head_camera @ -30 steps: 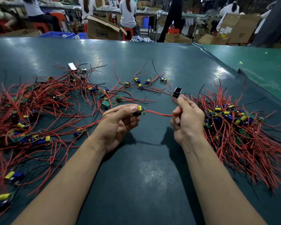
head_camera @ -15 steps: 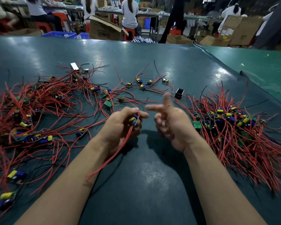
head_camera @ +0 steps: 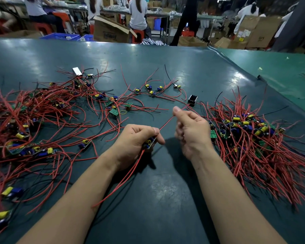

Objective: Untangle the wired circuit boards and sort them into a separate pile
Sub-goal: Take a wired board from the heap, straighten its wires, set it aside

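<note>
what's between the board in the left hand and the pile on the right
Only the right hand, which pinches the board's red wire and sits between the left hand and the pile. The table between them shows nothing else in the way.

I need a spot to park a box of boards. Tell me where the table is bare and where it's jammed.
Bare table lies near you, between and under the forearms, and along the far edge behind the wires. Crowded: the tangled pile on the left, the sorted pile on the right, and the loose boards mid-table.
</note>
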`<state>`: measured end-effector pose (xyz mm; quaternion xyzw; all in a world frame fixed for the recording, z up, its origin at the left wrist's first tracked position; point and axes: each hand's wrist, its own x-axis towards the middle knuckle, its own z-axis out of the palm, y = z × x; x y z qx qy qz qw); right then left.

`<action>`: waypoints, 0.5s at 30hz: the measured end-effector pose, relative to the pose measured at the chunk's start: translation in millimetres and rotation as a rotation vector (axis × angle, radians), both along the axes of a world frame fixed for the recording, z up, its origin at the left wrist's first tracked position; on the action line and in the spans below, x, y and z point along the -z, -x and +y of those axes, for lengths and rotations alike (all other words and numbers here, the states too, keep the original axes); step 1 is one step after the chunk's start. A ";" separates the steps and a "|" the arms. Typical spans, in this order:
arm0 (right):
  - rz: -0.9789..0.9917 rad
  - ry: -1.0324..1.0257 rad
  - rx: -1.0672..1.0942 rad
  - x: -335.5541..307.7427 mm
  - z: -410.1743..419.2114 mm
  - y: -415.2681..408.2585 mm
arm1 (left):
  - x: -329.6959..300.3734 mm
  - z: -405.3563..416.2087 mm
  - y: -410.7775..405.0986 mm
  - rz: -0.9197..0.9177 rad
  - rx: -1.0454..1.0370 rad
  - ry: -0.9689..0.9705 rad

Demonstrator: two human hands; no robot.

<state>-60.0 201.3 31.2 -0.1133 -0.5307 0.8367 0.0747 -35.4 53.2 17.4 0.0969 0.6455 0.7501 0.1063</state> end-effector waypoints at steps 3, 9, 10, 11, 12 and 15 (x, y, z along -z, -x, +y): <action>0.063 -0.130 0.211 3.0 10.4 5.8 | 1.0 -0.9 0.2 0.030 0.018 0.063; 0.422 -0.993 0.528 11.0 5.1 -2.1 | 2.2 -3.0 0.2 0.105 0.078 0.109; 0.475 -1.092 0.533 11.4 5.3 -3.2 | 2.3 -3.1 0.0 0.114 0.088 0.120; 0.508 -1.170 0.531 12.0 5.5 -3.7 | 2.2 -3.2 -0.4 0.117 0.091 0.129; 0.525 -1.237 0.532 12.5 5.7 -3.6 | 2.1 -3.3 -0.6 0.116 0.090 0.138; 0.488 -1.349 0.487 14.6 4.7 -2.6 | 1.7 -2.9 -1.2 0.104 0.082 0.143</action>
